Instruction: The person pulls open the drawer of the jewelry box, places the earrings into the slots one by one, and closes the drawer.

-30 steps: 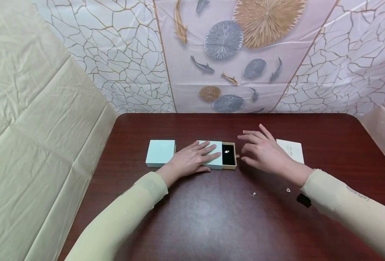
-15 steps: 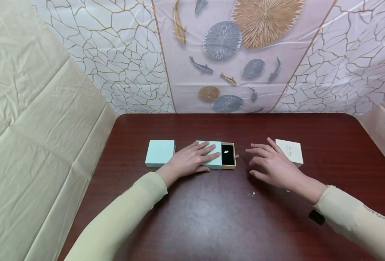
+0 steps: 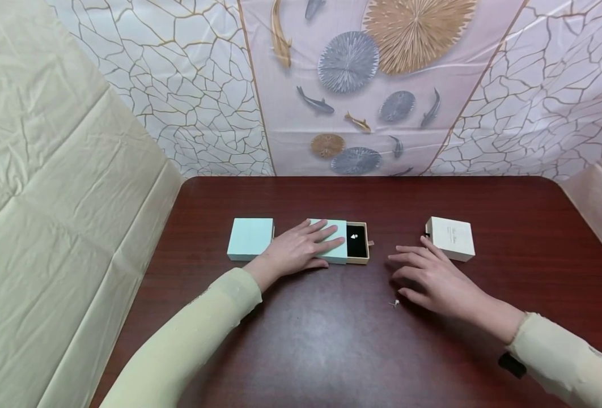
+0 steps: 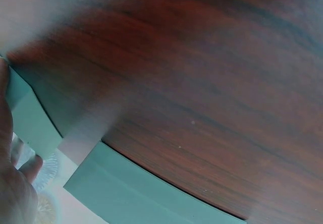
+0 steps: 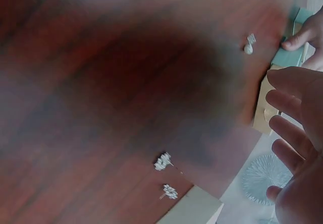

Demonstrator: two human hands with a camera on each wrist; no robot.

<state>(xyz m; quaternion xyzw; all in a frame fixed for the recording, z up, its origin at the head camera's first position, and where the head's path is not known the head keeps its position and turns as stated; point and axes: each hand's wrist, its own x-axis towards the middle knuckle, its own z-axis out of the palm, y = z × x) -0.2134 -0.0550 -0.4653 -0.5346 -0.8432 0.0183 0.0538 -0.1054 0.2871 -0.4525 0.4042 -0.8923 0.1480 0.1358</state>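
My left hand (image 3: pixel 301 248) rests with spread fingers on a pale blue sliding jewellery box (image 3: pixel 338 229). Its drawer (image 3: pixel 358 261) is partly out to the right, showing a black insert (image 3: pixel 356 247) with a small shiny earring (image 3: pixel 354 237) on it. To the right, my right hand (image 3: pixel 439 286) hovers over the table, fingers loosely bent and holding nothing. A small earring (image 3: pixel 395 304) lies just left of its thumb. Two sparkly flower-like earrings (image 5: pixel 162 161) lie on the table in the right wrist view; the right hand hides them in the head view.
Another pale blue box (image 3: pixel 250 238) stands shut at the left. A white box (image 3: pixel 451 238) with small print sits beyond the right hand. A black object (image 3: pixel 512 365) shows beside the right sleeve. Patterned cloth (image 3: pixel 362 130) hangs behind the dark wooden table (image 3: pixel 301 351).
My right hand has moved away from the drawer, to the right and nearer to me, uncovering more of the white box. My left hand stays on the blue box.
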